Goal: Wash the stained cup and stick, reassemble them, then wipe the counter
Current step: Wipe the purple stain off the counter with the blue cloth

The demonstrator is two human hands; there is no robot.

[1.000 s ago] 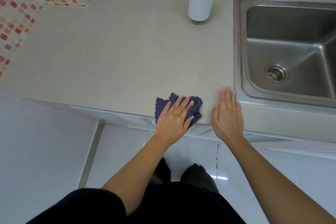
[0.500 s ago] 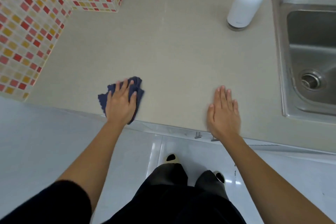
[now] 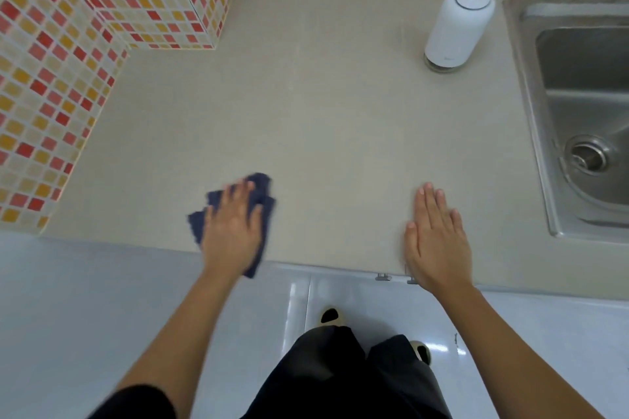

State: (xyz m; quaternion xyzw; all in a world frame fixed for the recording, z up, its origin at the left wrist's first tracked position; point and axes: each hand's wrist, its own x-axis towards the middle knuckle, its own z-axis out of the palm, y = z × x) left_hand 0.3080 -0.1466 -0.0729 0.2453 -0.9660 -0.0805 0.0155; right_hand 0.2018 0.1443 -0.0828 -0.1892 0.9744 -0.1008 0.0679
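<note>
The table (image 3: 323, 133) is being wiped; a cloth (image 3: 262, 194) is pressed flat under the left hand (image 3: 231, 231), fingers spread; the right hand (image 3: 437, 241) is laid flat, empty, likely for support; the cup (image 3: 457, 27) stands well beyond its fingertips.

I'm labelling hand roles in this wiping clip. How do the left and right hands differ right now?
The left hand presses a dark blue cloth onto the counter; the right hand lies bare on it. The left looks motion-blurred, the right sharp. The right sits nearer the sink. Both are flat, palm down, at the counter's front edge.
</note>
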